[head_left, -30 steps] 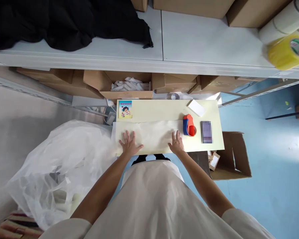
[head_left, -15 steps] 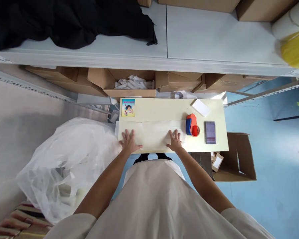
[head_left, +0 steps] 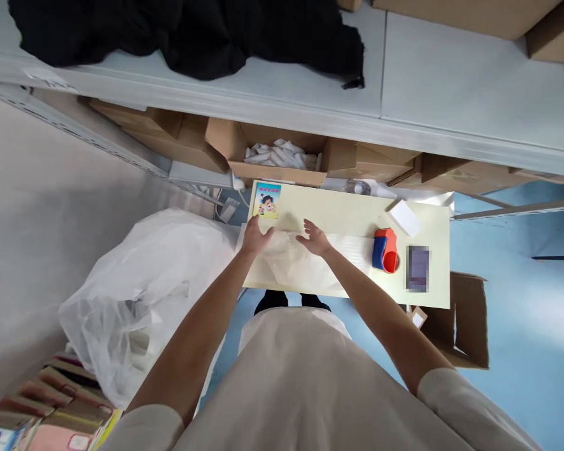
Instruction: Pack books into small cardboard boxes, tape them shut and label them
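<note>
A: Where are your hands, compared with a second ago?

B: You had them spread wide on the white sheet (head_left: 286,266), the right one close to the tape dispenser (head_left: 384,250). Now your left grip (head_left: 255,238) has gone forward to the near corner of the picture booklet (head_left: 267,200), and your right grip (head_left: 316,241) has come well left of the dispenser, over the sheet's far edge. The view has turned a little too, so the bench (head_left: 329,203) slants down to the right.

A: Have you got hold of anything?

B: Both your grips look open, fingers extended and thumbs apart, with nothing visible in them. Whether your fingertips touch the sheet, you can't tell from here. It lies along the near side of the bench, creased near your hands, its left end reaching the bench's edge beside the plastic bag (head_left: 145,269).

A: And your room to move?

B: Along the far side, bare top runs from the booklet to the white box (head_left: 405,218). On your right it is tighter: dispenser, box and pixelated purple item (head_left: 418,268) sit near one another, the last just inside the right edge. An open carton (head_left: 467,319) stands beyond that corner.
</note>
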A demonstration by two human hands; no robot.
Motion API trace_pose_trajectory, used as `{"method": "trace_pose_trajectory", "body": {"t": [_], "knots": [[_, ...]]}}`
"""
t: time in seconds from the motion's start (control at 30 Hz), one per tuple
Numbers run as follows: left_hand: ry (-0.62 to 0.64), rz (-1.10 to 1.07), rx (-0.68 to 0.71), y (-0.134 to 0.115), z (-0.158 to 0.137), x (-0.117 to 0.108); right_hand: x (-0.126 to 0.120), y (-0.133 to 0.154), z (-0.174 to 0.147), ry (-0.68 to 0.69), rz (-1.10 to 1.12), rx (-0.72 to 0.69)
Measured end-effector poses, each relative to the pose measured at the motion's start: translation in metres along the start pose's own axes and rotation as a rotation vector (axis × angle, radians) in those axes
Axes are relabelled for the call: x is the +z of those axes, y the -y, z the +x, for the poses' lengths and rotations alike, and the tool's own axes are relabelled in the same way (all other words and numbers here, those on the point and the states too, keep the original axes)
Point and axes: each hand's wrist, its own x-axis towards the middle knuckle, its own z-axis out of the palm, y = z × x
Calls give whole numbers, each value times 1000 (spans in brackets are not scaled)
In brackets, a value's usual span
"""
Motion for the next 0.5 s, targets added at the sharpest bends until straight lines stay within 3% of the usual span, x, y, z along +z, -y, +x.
{"method": "trace_pose_trajectory", "body": {"t": [0.13,0.27,0.5], "knots": [[-9,-185,-47,8,41,-7,37,25,50,10,311,152],[16,-378,-88,19,56,6,61,35,69,-49,477,182],[-49,-565,-112,30,65,15,81,43,77,-34,486,162]]}}
